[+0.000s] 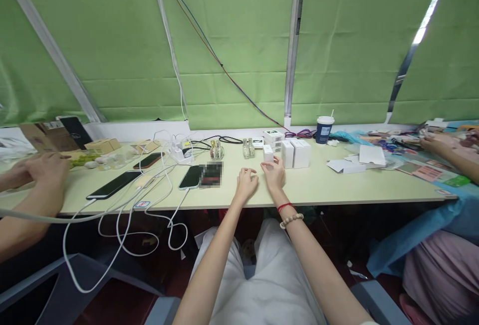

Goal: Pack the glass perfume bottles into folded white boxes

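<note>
My left hand (247, 183) rests on the pale table (337, 185) near its front edge, with the fingers curled under in a loose fist and nothing visible in it. My right hand (273, 173) lies just to its right, fingers bent and slightly apart, holding nothing. Its fingertips sit just in front of a small white box (268, 153). Two taller white boxes (295, 153) stand to the right of that one. Behind them is a stack of small labelled boxes (273, 138). Two small glass bottles (216, 150) (248, 148) stand farther back.
A phone (191, 177) on a white cable lies left of my hands, and two more phones (114, 184) (147, 160) beyond it. A power strip (183, 154), a lidded cup (324, 129) and papers (370, 155) sit farther back. Other people's hands rest at far left (45, 168) and far right (434, 143).
</note>
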The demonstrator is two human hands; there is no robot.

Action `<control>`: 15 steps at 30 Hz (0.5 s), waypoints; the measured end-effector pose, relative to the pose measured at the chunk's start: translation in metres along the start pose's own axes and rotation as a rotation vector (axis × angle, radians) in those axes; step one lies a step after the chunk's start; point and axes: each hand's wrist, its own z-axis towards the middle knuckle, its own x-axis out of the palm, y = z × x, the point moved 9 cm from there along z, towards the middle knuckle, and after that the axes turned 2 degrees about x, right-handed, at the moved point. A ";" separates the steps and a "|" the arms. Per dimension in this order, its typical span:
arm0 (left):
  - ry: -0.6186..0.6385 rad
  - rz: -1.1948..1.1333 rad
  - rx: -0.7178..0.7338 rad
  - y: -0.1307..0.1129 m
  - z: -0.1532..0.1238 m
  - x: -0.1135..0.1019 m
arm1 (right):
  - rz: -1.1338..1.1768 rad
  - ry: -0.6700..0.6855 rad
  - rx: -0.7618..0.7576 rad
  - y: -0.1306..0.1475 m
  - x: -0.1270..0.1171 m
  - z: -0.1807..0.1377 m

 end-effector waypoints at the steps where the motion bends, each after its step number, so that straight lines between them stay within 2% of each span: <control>1: -0.001 0.000 0.001 0.000 0.000 0.000 | -0.009 0.010 0.002 0.000 0.001 0.000; 5: -0.007 0.000 0.005 0.001 0.001 0.001 | -0.059 0.079 -0.024 0.002 0.011 0.000; 11: -0.014 -0.001 0.012 0.002 0.002 0.002 | -0.264 0.303 -0.019 -0.001 0.036 -0.010; 15: -0.012 -0.005 0.013 0.002 0.002 0.002 | -0.372 0.346 0.015 -0.004 0.039 -0.013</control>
